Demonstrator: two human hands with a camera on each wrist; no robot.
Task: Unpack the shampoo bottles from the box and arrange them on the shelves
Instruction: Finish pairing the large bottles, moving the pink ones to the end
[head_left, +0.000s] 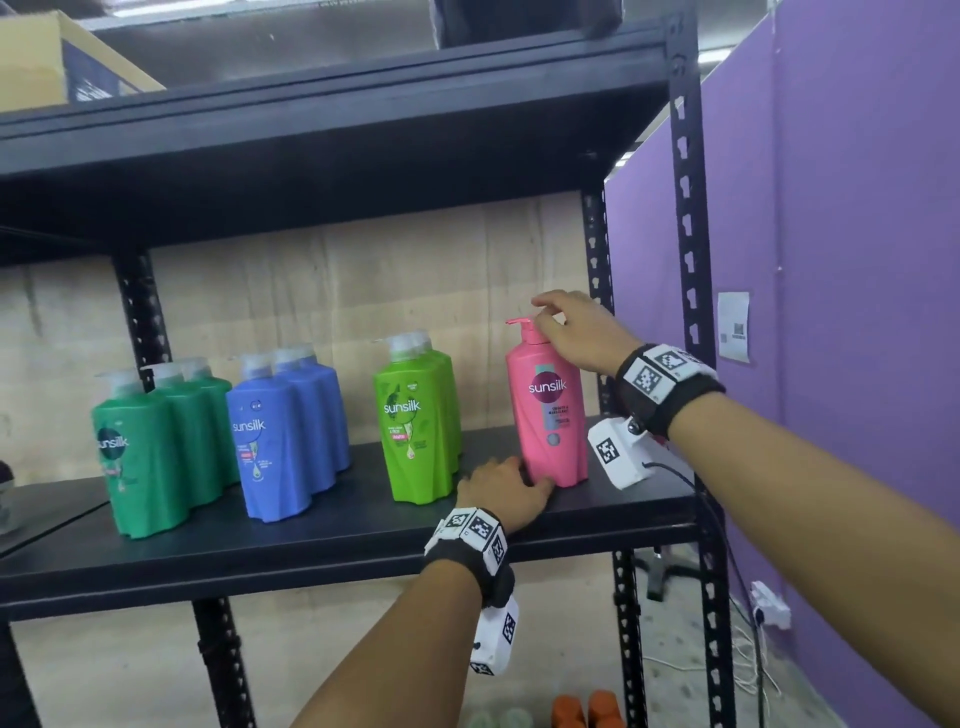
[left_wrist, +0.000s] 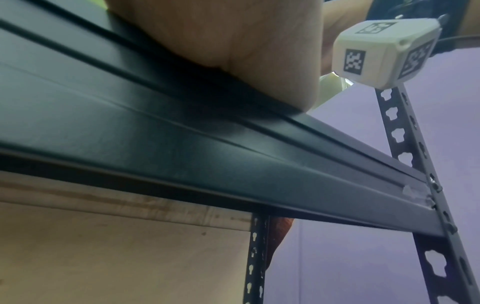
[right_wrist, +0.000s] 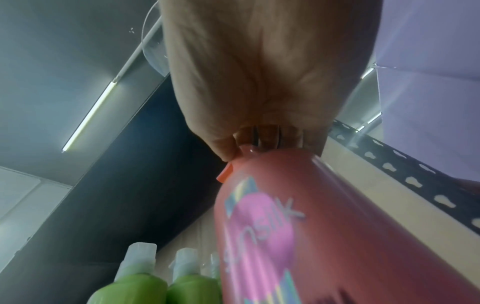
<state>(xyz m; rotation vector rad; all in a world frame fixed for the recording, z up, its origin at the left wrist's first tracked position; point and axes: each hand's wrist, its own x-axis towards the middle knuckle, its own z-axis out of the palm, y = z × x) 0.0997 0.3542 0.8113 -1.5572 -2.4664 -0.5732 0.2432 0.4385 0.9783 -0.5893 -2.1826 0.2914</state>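
Well advanced, judging from the middle shelf (head_left: 337, 540), already carrying four colour groups. Standing upright near the right end of that shelf: the pink bottle (head_left: 548, 410), label forward, just right of the light green bottles (head_left: 415, 431). Gripped at the pump neck by the right hand (head_left: 574, 335), fingers curled round the collar, as seen clearly from the right wrist view. Touched at its lower left corner by the left hand (head_left: 506, 493), resting on the shelf surface with fingers fairly straight and nothing held. Probably the step of setting down and squaring this bottle. Counted, going left from the pink bottle: one pink; at least two light green, perhaps a third hidden behind; two blue bottles (head_left: 285, 431), possibly more behind; three dark green bottles (head_left: 156, 447). So about eight on the shelf, exact number not sure because of rows in depth. Left to do, apparently: more bottles on the floor below the pink one, two orange bottles (head_left: 587, 709) and two pale caps beside them, blurred. Source box not visible; only a cardboard carton (head_left: 47, 67) on the upper shelf, far up-left.
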